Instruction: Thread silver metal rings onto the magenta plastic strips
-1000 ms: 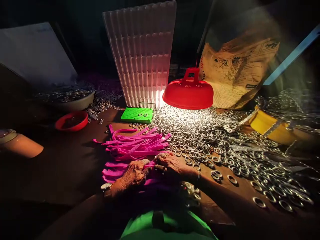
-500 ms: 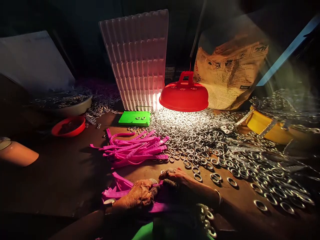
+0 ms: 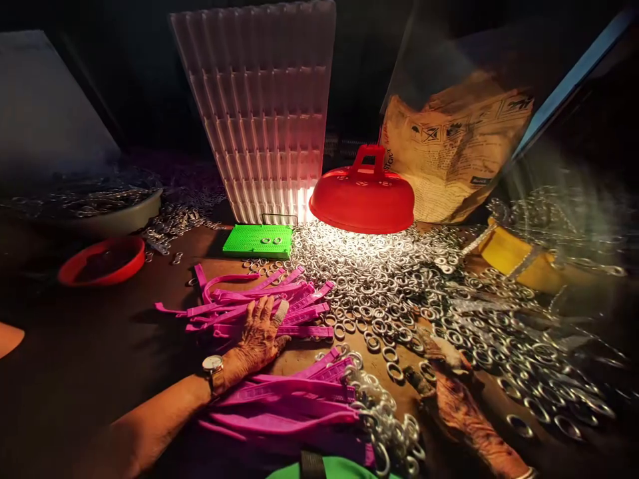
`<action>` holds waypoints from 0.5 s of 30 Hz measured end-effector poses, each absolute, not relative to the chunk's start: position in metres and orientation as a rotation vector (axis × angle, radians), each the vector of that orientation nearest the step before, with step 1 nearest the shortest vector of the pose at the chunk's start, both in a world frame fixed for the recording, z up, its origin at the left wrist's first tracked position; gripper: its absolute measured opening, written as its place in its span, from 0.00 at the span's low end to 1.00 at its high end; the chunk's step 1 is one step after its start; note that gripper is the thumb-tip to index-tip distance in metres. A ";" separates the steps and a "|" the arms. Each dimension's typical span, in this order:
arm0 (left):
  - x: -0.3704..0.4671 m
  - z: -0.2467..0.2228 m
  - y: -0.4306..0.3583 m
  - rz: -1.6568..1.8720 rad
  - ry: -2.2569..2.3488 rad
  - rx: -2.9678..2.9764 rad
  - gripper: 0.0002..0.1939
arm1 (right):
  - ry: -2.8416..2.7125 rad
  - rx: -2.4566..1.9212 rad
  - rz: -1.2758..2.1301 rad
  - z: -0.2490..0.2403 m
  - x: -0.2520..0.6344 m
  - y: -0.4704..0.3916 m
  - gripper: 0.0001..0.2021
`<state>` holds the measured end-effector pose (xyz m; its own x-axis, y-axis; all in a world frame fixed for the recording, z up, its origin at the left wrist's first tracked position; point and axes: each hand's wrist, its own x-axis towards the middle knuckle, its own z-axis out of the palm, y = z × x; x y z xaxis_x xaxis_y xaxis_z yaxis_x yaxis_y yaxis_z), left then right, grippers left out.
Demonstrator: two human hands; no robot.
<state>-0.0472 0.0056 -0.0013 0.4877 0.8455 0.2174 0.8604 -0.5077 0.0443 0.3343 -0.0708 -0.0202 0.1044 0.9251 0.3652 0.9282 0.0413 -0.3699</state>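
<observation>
Dark workshop, lit only by one low lamp over a brown bench [image 3: 124, 346].

Nearest the viewer lies a bundle of pink plastic straps with metal rings threaded on their ends [image 3: 299, 406], resting at the bench edge; its straps overlap too much to count.

Just beyond it, the left hand [image 3: 257, 336], a watch on its wrist, lies flat with fingers spread on a second, loose pile of pink straps [image 3: 249, 303]. Its grip is open, pressing rather than pinching.

To the right, the right hand [image 3: 446, 386] rests among scattered rings. It is dim and blurred, so I cannot tell whether its grip is open or pinching a ring.

Doing this well seems to call for sliding a single strap free from the pile with the fingertips, keeping the others flat, and lifting one ring at a time from the thin edge of the heap.

Farther back spreads a heap of silver metal rings [image 3: 379, 279], far too many to count, brightest under the one red lamp shade [image 3: 362, 199]. One green perforated block [image 3: 258, 241] carries two rings. Left of it sit one red dish [image 3: 102, 261] and one pale bowl of metal parts [image 3: 114, 216]. One yellow container [image 3: 509, 256] stands at the right.

Against the dark background lean one white ribbed tray [image 3: 264, 113] and one printed paper sack [image 3: 454, 153].
</observation>
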 end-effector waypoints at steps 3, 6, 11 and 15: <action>-0.050 -0.009 0.013 -0.294 -1.575 -2.614 0.30 | -1.970 -1.853 -0.082 -0.031 0.326 -0.072 0.35; -0.054 -0.013 0.019 -0.261 -1.581 -2.598 0.32 | -2.134 -1.800 -0.195 -0.041 0.309 -0.057 0.33; -0.057 -0.013 0.029 -0.253 -1.616 -2.596 0.32 | -2.288 -1.664 -0.213 -0.042 0.283 -0.007 0.31; -0.060 -0.010 0.039 -0.226 -1.654 -2.589 0.31 | -2.395 -1.594 -0.224 -0.031 0.263 0.040 0.29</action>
<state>-0.0596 0.0393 -0.0096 0.4132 0.8972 0.1557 0.9061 -0.4222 0.0278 0.2633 0.0397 -0.0308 -0.3671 0.8822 0.2949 0.9216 0.3879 -0.0133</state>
